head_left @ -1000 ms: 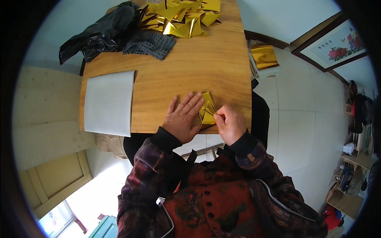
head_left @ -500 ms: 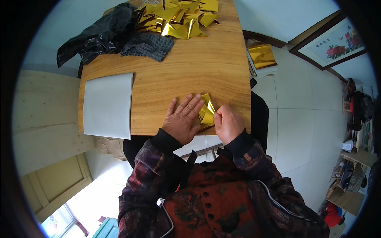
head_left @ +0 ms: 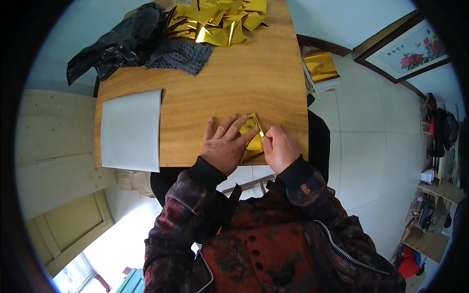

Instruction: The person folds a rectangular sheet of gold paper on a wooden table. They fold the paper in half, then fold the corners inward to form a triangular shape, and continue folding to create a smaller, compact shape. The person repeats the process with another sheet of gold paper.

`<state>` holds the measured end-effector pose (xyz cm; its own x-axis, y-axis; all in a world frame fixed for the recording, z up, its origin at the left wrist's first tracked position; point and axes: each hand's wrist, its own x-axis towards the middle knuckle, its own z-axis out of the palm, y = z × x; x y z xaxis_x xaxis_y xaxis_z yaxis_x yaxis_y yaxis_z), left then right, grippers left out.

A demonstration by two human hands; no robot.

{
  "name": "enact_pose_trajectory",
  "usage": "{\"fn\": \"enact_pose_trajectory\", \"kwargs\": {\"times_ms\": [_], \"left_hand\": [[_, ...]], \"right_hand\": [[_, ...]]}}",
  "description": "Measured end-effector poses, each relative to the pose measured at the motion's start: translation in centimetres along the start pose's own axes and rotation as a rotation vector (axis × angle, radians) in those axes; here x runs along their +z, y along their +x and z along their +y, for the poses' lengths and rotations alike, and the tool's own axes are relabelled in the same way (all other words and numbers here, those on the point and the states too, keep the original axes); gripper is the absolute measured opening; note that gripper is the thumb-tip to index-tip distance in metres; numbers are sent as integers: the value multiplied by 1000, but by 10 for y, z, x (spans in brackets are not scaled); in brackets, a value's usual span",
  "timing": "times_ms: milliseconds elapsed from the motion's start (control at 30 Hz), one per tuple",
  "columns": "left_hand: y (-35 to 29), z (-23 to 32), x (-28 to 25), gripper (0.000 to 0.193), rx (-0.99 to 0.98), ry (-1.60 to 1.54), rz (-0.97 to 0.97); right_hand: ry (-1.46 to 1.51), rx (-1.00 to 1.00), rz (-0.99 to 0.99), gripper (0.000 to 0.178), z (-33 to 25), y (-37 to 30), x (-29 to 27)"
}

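A small folded sheet of gold foil paper (head_left: 254, 142) lies near the front edge of the wooden table (head_left: 234, 88). My left hand (head_left: 224, 144) rests on its left part, fingers spread and fairly flat, the thumb reaching across the foil toward its right edge. That right edge is pinched by my right hand (head_left: 281, 150), whose other fingers are curled in. Part of the sheet is hidden under the left hand. Farther off, at the table's back, is a pile of folded gold foil pieces (head_left: 215, 24).
Left of my hands lies a light grey folded sheet (head_left: 131, 131). Beside the pile sit a black plastic bag (head_left: 117, 44) and a dark grey textured cloth (head_left: 180, 56). More gold foil sheets (head_left: 321, 67) rest on a stack right of the table. A framed flower picture (head_left: 410, 51) leans there.
My left thumb has swung up from the foil's lower side onto its face, toward the right edge. The foil's raised right flap now lies flatter. My right hand stays at that edge.
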<state>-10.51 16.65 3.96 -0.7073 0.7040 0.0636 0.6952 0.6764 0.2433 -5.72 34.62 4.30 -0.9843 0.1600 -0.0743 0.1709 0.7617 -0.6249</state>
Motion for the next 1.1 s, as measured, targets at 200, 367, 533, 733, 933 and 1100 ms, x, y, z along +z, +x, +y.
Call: {"fn": "enact_pose_trajectory", "kwargs": {"times_ms": [200,367,533,733,933,1100], "left_hand": [[-1,-2,6,50,-5,-10,19],[-2,-2,6,49,-12,-39,31],[-2,-1,7,50,-5,-4,30],[-3,-2,8,50,-3,-19,38],[-3,-2,12,43,-11,-46,85],[-3,-3,13,44,-14,-19,79]], "right_hand": [[670,224,-159,13,14,-10,-16],[735,212,-220,17,20,-14,-20],[303,-162,34,19,21,-18,-7],[151,-255,145,18,15,-23,2],[98,-212,117,18,13,-26,-4],[-54,-536,143,36,10,-34,-3]]}}
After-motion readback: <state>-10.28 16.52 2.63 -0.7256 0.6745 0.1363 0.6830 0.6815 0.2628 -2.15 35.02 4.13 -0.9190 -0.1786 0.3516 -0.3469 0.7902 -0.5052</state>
